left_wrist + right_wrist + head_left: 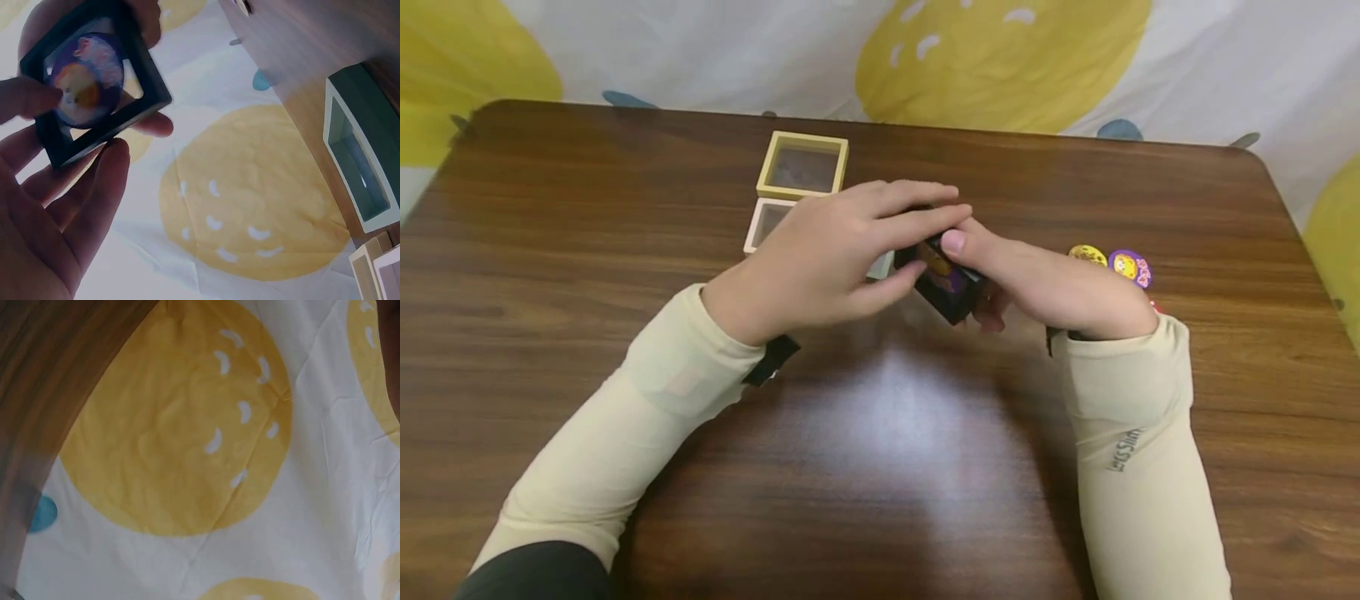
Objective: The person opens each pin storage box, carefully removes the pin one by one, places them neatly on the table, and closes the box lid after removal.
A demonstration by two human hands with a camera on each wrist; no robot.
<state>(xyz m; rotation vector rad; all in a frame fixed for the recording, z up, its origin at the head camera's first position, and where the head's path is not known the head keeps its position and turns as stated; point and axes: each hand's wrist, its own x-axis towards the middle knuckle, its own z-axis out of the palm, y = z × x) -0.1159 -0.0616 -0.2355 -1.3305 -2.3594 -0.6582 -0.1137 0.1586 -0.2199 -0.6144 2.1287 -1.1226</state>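
Observation:
Between both hands a small black square display frame [955,304] is held up, tilted, above the table. In the left wrist view a round purple badge [103,62] with a yellow-orange figure shows inside its border. My left hand [827,258] reaches over from the left, its thumb and fingers on the frame's edges. From the right, my right hand [1045,279] grips it with the thumb on top and fingertips below. The left hand hides part of the frame in the head view. Neither hand appears in the right wrist view.
A yellow-rimmed box [763,179] lies toward the back of the brown table [587,208]. Next to it sits a pale pink-rimmed box [750,233], and a green box with a white rim [350,187] is partly hidden. Yellow [1086,252] and purple [1131,268] round badges lie right.

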